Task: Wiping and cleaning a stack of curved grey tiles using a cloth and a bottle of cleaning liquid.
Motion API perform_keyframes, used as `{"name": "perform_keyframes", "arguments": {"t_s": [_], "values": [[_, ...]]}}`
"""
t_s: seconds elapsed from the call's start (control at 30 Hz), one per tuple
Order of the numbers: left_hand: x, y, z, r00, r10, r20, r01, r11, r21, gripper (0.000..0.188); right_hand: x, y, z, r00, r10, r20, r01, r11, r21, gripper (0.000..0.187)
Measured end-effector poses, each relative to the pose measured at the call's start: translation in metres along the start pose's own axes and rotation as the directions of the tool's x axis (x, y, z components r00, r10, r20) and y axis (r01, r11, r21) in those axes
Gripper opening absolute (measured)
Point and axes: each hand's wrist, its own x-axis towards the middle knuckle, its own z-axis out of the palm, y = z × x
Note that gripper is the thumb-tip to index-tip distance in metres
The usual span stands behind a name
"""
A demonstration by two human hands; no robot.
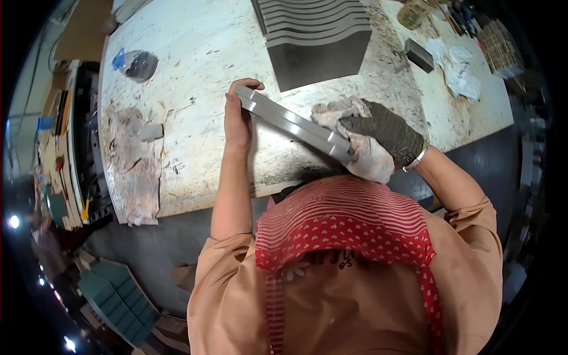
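A shiny grey metal bar (pixel 293 125) with stepped edges slants over the near part of the table, its far end to the left. My bare left hand (pixel 238 118) is closed round that far end, fingers over the top. My right hand (pixel 387 131), in a dark, worn glove, clasps a dirty white rag (pixel 373 160) against the bar's near right end. Part of the rag bunches out ahead of the gloved fingers. Just beyond the bar stands a stack of grey metal pieces (pixel 319 65) with wavy top edges.
The stained white table (pixel 195 112) carries a clear plastic bottle piece (pixel 139 65) and a soiled cloth (pixel 133 171) with a small grey block (pixel 151 132) at left. Right: a dark block (pixel 419 55), crumpled white plastic (pixel 461 68), a woven basket (pixel 500 47) and a yellowish jar (pixel 415 13).
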Motion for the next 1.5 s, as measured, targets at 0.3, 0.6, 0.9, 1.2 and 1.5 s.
{"name": "perform_keyframes", "arguments": {"t_s": [0.3,0.6,0.9,1.2,1.5], "values": [[0.000,-0.015,0.014,0.952,0.204,-0.226,-0.193,0.979,0.071,0.042,0.100,-0.047,0.019,0.750,-0.657,-0.076,0.653,0.754,-0.079,0.029],[0.005,-0.012,0.022,0.959,0.010,-0.282,0.024,0.993,0.117,0.054,0.103,-0.027,0.011,0.623,-0.746,0.234,0.767,0.642,0.002,0.011],[0.009,-0.011,0.025,0.969,0.063,-0.240,-0.029,0.989,0.144,0.057,0.083,-0.050,-0.016,0.740,-0.482,0.469,0.565,0.824,-0.044,0.040],[0.011,-0.013,0.028,0.958,0.042,-0.283,-0.012,0.994,0.109,0.056,0.081,-0.027,-0.010,0.685,-0.536,0.493,0.696,0.682,-0.226,0.032],[0.014,-0.025,0.027,0.954,0.044,-0.297,-0.016,0.995,0.097,0.056,0.073,-0.032,-0.012,0.697,-0.667,0.263,0.715,0.675,-0.183,0.023]]}}
